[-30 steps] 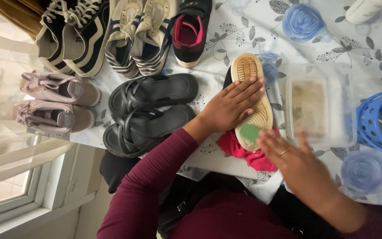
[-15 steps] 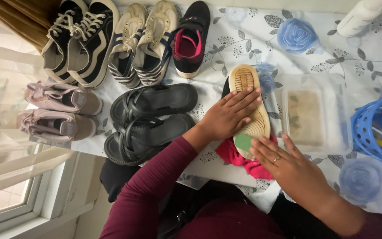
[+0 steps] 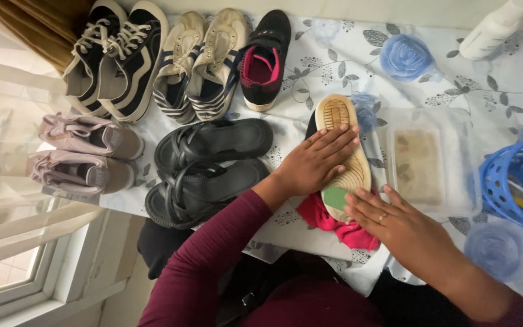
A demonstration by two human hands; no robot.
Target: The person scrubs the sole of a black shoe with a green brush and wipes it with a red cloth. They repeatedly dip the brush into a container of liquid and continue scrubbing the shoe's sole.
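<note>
Two hands flat and open on an upturned shoe [image 3: 345, 154]: left hand [image 3: 316, 162] mid-sole, right hand [image 3: 394, 221] at heel.

Black sandals [image 3: 207, 166] are lying left, pink sneakers [image 3: 86, 154] farther left, a blue basket [image 3: 519, 181] sitting right.

Both hands [image 3: 316, 166] on upturned shoe [image 3: 341, 158] — table [image 3: 455, 85]

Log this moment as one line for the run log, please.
left hand: flat on upturned shoe sole | right hand: fingertips at sole's heel | under shoe: pink cloth | beside: black sandals
</note>
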